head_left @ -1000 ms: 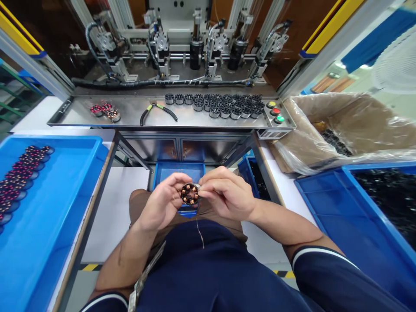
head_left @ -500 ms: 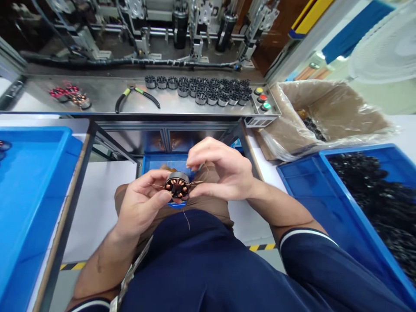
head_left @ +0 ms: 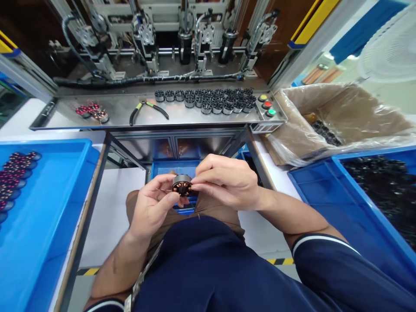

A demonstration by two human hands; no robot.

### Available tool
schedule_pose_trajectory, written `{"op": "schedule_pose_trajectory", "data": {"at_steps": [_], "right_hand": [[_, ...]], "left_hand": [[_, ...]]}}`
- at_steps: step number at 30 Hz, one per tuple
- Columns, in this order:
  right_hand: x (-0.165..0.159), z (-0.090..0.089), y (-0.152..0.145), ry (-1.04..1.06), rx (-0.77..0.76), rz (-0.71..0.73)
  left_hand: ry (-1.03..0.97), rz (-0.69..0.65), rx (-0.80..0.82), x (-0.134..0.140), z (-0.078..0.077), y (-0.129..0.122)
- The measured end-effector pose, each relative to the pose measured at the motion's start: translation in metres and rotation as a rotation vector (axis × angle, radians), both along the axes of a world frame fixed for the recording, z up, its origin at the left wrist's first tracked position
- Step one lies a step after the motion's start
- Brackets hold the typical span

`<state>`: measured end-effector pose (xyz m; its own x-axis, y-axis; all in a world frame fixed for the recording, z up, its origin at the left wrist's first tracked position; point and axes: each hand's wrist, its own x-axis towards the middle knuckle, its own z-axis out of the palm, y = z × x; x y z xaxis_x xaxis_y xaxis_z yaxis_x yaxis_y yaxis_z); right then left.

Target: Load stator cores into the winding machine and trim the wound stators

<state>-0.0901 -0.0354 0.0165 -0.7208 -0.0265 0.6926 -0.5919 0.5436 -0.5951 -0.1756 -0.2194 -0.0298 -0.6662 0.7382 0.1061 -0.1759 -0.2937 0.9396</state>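
Note:
My left hand (head_left: 155, 203) grips a motor stator (head_left: 182, 180) between thumb and fingers, above my lap. The stator is a dark grey ring with copper windings inside, its open face tilted toward me. Thin copper wire ends stick out on its left, close to my left fingers. At the stator's right edge, the thumb and fingertips of my right hand (head_left: 229, 180) are pinched together on the copper wires, which the fingers mostly hide.
Cutting pliers (head_left: 147, 110) lie on the metal ledge (head_left: 120, 108) beside several wound stators (head_left: 92, 112) and rows of black stators (head_left: 208, 102). Blue trays (head_left: 65, 216) flank me; the left holds wound stators, the right black parts (head_left: 383, 190). A plastic-lined carton (head_left: 354, 117) stands right.
My right fingers were spread around the loose wires and have closed in a pinch against the stator's right side. The left hand keeps its hold. The camera view has shifted.

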Motion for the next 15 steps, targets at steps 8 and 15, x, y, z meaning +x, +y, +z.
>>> {"op": "schedule_pose_trajectory", "data": {"at_steps": [8,15], "right_hand": [[-0.005,0.01,-0.01,-0.009,-0.043,-0.101],[-0.01,0.028,-0.003,0.014,0.096,0.043]], "left_hand": [[0.095,0.165,0.195,-0.009,0.003,0.001],[-0.311,-0.521,0.003,-0.013,0.015,0.013]]}}
